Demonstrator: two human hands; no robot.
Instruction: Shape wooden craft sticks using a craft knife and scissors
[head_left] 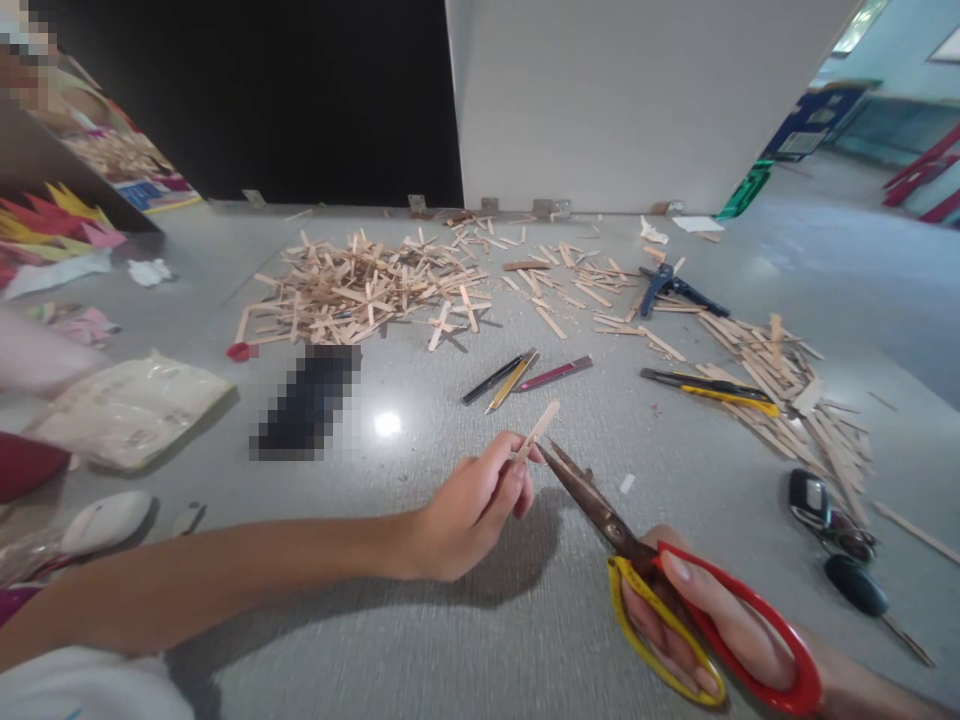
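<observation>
Near the middle of the grey table, my left hand (469, 510) pinches a short flat wooden stick (541, 425), which points up and to the right. Scissors (596, 500) with a red and a yellow handle are held by my right hand (712, 620), its fingers through the loops. The blades are slightly apart, their tips right beside the stick and my left fingertips. Beyond my hands lie three slim tools: a black one (491, 380), a yellow one (513, 382) and a dark red one (555, 373).
Behind is a heap of wooden pieces (367, 285); more sticks (780, 380) lie right, with a yellow-black cutter (712, 388), dark blue pliers (679, 290), keys (855, 585). A plastic packet (142, 410) lies left. A black and white panel (600, 110) stands behind.
</observation>
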